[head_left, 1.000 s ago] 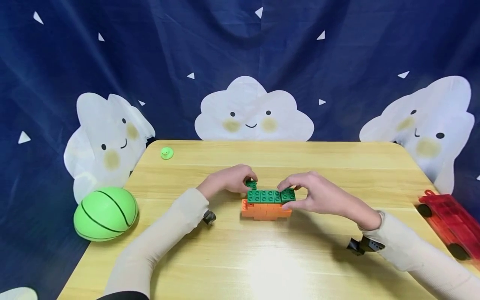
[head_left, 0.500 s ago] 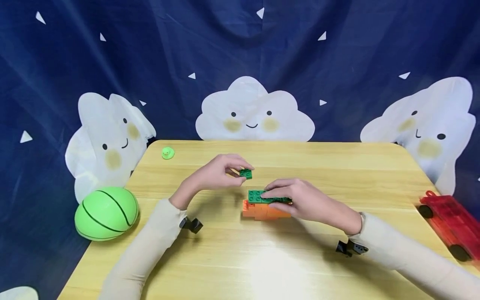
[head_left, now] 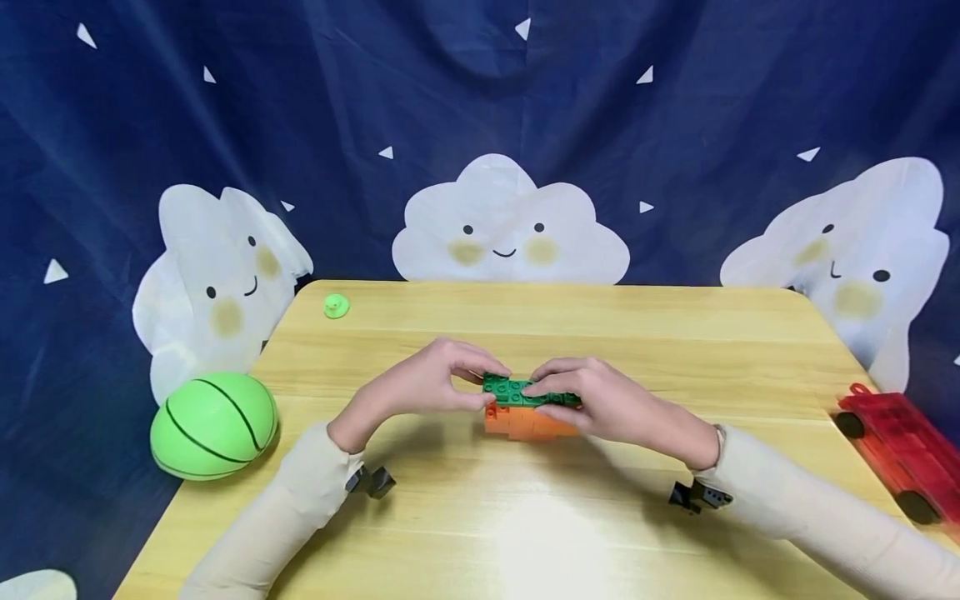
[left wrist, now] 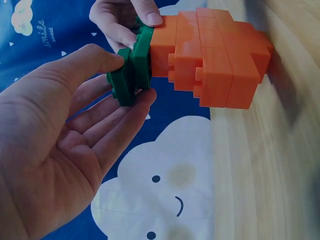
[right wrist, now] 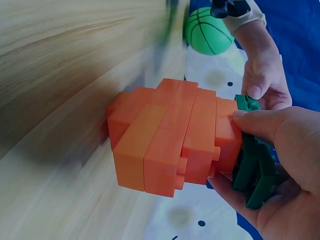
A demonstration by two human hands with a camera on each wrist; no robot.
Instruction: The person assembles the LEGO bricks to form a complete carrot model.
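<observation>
An orange structure of stacked bricks (head_left: 525,425) stands upright on the table, wider in its middle layers. Green bricks (head_left: 513,393) top it, partly covered by my fingers. At their left end my left hand (head_left: 420,381) pinches a green brick (left wrist: 120,82) between thumb and fingers. That brick lies against the green layer; whether it is pressed onto the studs I cannot tell. My right hand (head_left: 615,402) grips the right end of the green bricks, its thumb on the upper orange part (right wrist: 227,125) in the right wrist view.
A green ball (head_left: 213,427) with black lines lies at the table's left edge. A small green duck-like toy (head_left: 336,306) sits at the far left corner. On the right edge stands a red toy car (head_left: 903,450). A blue curtain with clouds (head_left: 330,100) hangs behind.
My left hand lifted the small green brick away leftward, then brought it back down to the left end of the green layer. My right hand shifted left over the green bricks and stayed.
</observation>
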